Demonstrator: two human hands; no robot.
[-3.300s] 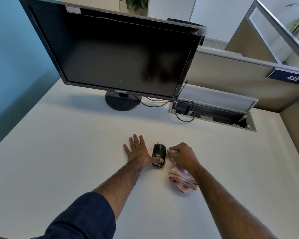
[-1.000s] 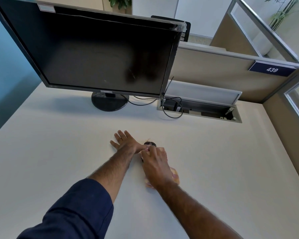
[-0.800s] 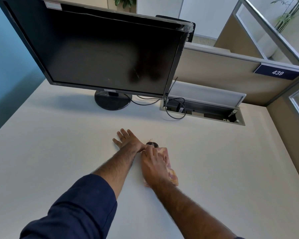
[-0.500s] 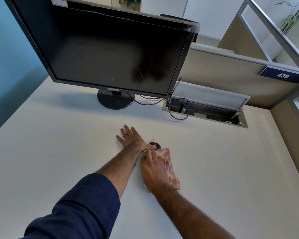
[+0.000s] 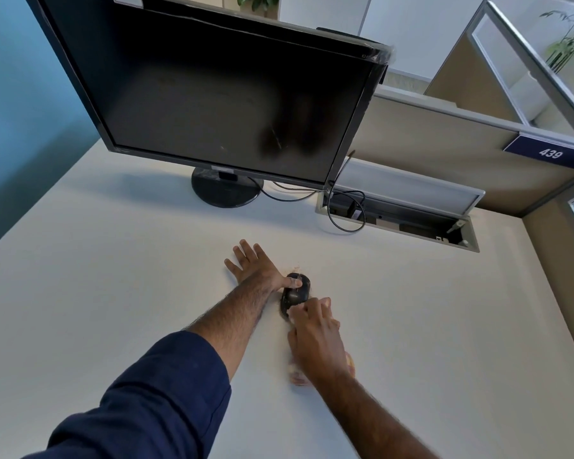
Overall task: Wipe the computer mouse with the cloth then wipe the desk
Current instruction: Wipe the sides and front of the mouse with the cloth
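Desk first, since it fills most of the frame: a pale white surface, and none of it shows any sign of being wiped, so I judge that half of the job is untouched. Reddish-brown crumbs or dust sit around the mouse at centre frame; if I drag the cloth outward carelessly, I could smear that grit across the clean white top instead of lifting it.

Monitor looms across the upper left and centre, on its round stand, with thin cables looping into the open cable tray at centre right. A wide sweep toward the top of the frame could snag those cables.

My left hand lies flat and spread open on the desk, just left of the mouse, with only the thumb pressed on top of it. That is a light hold. A firm push from the other side could skid the mouse out from under 1 thumb.

My right hand, lower centre, is closed on the pink patterned cloth, fingertips touching the near end of the mouse. Most of the cloth is bunched under my palm, so bare fingers may be rubbing rather than fabric.

Black computer mouse sits on the desk between both hands, its far end uncovered.
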